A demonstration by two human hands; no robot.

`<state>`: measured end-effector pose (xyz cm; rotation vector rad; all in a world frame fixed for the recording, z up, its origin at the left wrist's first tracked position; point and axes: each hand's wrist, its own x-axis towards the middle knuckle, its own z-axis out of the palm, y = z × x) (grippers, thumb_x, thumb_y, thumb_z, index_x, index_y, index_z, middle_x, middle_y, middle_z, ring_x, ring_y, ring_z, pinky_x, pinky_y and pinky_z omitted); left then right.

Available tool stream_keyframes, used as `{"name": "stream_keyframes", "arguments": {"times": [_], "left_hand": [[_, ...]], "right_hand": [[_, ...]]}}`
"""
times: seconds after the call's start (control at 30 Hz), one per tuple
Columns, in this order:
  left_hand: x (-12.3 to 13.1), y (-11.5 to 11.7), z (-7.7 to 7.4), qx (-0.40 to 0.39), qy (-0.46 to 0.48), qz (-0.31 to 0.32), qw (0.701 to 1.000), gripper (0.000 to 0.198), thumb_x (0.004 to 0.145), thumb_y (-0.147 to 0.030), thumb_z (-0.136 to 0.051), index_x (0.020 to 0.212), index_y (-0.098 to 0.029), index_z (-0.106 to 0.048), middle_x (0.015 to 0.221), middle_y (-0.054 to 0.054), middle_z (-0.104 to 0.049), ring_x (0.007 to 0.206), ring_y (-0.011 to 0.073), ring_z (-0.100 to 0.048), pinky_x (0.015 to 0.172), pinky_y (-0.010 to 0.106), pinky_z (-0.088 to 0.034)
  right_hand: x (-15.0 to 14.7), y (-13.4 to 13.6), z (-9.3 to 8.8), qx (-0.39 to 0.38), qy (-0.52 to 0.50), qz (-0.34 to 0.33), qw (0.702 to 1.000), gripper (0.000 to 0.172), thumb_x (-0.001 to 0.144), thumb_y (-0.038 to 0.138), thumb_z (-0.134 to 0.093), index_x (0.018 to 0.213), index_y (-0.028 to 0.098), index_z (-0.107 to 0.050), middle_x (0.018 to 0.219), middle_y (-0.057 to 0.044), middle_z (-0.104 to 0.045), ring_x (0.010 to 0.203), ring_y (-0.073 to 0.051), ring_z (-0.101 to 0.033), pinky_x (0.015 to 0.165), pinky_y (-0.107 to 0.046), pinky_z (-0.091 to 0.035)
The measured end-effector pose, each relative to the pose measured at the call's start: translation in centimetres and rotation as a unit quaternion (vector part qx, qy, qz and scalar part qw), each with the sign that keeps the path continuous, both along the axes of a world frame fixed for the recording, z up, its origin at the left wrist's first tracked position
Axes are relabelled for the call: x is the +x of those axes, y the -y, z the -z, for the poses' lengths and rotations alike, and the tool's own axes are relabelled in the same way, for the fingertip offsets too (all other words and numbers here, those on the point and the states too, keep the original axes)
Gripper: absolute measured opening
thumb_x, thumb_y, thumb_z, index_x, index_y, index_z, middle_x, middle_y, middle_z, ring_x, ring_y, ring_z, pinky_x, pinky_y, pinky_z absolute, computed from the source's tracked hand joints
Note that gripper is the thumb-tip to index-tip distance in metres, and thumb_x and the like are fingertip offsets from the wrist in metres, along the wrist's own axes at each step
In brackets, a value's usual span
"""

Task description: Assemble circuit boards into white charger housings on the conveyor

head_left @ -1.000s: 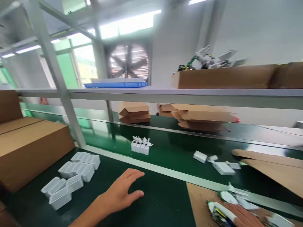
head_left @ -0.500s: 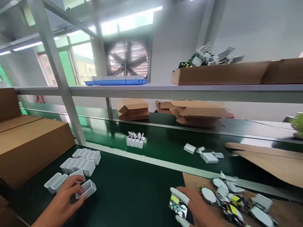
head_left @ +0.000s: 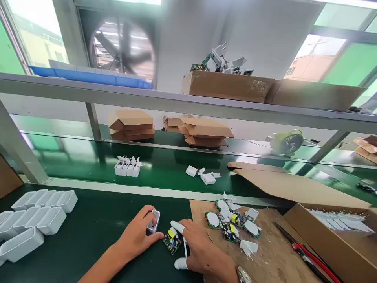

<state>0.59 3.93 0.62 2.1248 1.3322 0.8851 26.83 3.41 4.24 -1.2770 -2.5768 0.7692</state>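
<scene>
My left hand [head_left: 138,232] grips a small white plastic housing [head_left: 154,221] over the dark green bench top. Just to its right, my right hand [head_left: 196,245], with white covers on thumb and forefinger, holds a circuit board [head_left: 172,240] carrying a yellow component. Between the two hands, the left thumb tip lies at the board's edge; whether it touches I cannot tell. Rows of white housings [head_left: 51,218] lie at the left. Beyond my right hand, a pile of circuit boards [head_left: 232,222] with white round parts rests on a cardboard sheet [head_left: 268,243].
Red-handled pliers [head_left: 309,253] lie beside an open carton [head_left: 332,243] of white parts at the right. Across the metal strip stand filled white housings [head_left: 127,167] and loose white pieces [head_left: 207,177]. A shelf [head_left: 165,100] crosses above, bearing cardboard boxes [head_left: 229,86].
My left hand has lifted a housing from the rows and carried it right, close to the circuit board in my right hand. The view has turned to the right.
</scene>
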Motion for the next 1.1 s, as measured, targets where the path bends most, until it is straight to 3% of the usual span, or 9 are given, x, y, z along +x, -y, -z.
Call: {"name": "stream_keyframes", "arguments": {"times": [0.13,0.2,0.3,0.4,0.53,0.73,0.9,1.03,1.1], "left_hand": [[-1.2,0.9,0.4,-0.063,0.051,0.008,0.997,0.062,0.075,-0.02,-0.081,0.131,-0.027,-0.055,0.138,0.01,-0.056,0.109,0.0272,-0.065,0.09,0.039,-0.06],[-1.9,1.1,0.4,-0.096,0.07,0.007,0.993,0.085,0.075,-0.017,-0.082,0.149,-0.032,-0.043,0.145,0.01,-0.053,0.107,0.0258,-0.066,0.091,0.04,-0.06],[-2.5,1.1,0.5,-0.121,0.089,0.015,0.989,0.098,0.075,-0.014,-0.08,0.158,-0.036,-0.032,0.148,0.009,-0.053,0.112,0.0265,-0.066,0.101,0.044,-0.057],[-2.4,1.2,0.7,-0.105,0.103,0.035,0.989,0.094,0.079,-0.013,-0.074,0.159,-0.035,-0.03,0.147,0.009,-0.055,0.128,0.0292,-0.061,0.112,0.049,-0.05],[-1.5,1.1,1.6,-0.063,0.099,0.021,0.993,0.084,0.084,-0.012,-0.068,0.157,-0.033,-0.032,0.141,0.01,-0.06,0.127,0.0279,-0.063,0.111,0.048,-0.051],[-0.5,0.9,2.4,-0.023,0.042,-0.052,0.998,0.068,0.083,-0.026,-0.08,0.145,-0.029,-0.052,0.131,0.01,-0.062,0.115,0.0295,-0.068,0.095,0.043,-0.06],[-2.1,1.4,0.3,-0.135,0.038,-0.007,0.99,0.117,0.066,-0.033,-0.095,0.162,-0.035,-0.029,0.158,0.014,-0.042,0.12,0.0313,-0.064,0.093,0.042,-0.061],[-2.2,1.6,-0.9,-0.231,0.076,0.073,0.967,0.086,0.072,-0.026,-0.091,0.148,-0.033,-0.052,0.135,0.006,-0.065,0.102,0.024,-0.066,0.088,0.035,-0.058],[-1.4,1.6,-1.1,-0.215,0.072,0.07,0.971,0.067,0.07,-0.026,-0.092,0.131,-0.028,-0.065,0.117,0.004,-0.07,0.095,0.0237,-0.065,0.085,0.035,-0.056]], "right_hand": [[0.1,-0.6,0.1,0.029,-0.053,-0.07,0.996,0.081,0.074,0.0,-0.062,0.15,0.022,-0.049,0.134,-0.012,-0.061,0.123,-0.028,-0.058,0.106,-0.043,-0.05],[0.0,-0.8,-0.2,0.036,-0.067,-0.062,0.995,0.072,0.076,0.002,-0.061,0.144,0.022,-0.054,0.124,-0.011,-0.064,0.111,-0.026,-0.063,0.098,-0.041,-0.054],[-0.3,-0.7,-0.6,0.027,-0.113,-0.018,0.993,0.065,0.077,0.006,-0.062,0.139,0.022,-0.054,0.117,-0.008,-0.063,0.097,-0.022,-0.065,0.089,-0.038,-0.058],[-0.5,-0.4,-0.2,-0.012,-0.214,0.022,0.977,0.059,0.082,0.01,-0.06,0.138,0.025,-0.053,0.122,-0.008,-0.059,0.103,-0.021,-0.066,0.092,-0.039,-0.059],[-0.6,-0.2,1.4,-0.095,-0.339,0.09,0.932,0.056,0.083,0.017,-0.063,0.138,0.025,-0.054,0.135,-0.011,-0.057,0.114,-0.022,-0.066,0.098,-0.041,-0.059],[-1.1,-0.2,2.2,-0.173,-0.365,0.203,0.892,0.057,0.078,0.028,-0.074,0.133,0.02,-0.06,0.114,-0.012,-0.07,0.096,-0.025,-0.071,0.081,-0.042,-0.062],[-1.2,-0.5,2.5,-0.19,-0.404,0.25,0.859,0.062,0.073,0.039,-0.086,0.128,0.02,-0.066,0.097,-0.008,-0.075,0.089,-0.024,-0.073,0.082,-0.042,-0.063],[-1.4,-0.3,3.1,-0.146,-0.437,0.27,0.846,0.069,0.068,0.043,-0.092,0.127,0.019,-0.067,0.099,-0.009,-0.076,0.086,-0.025,-0.074,0.077,-0.04,-0.065],[-1.5,0.2,2.8,-0.067,-0.421,0.244,0.871,0.059,0.075,0.036,-0.087,0.128,0.021,-0.066,0.103,-0.01,-0.075,0.086,-0.024,-0.073,0.075,-0.037,-0.066]]}}
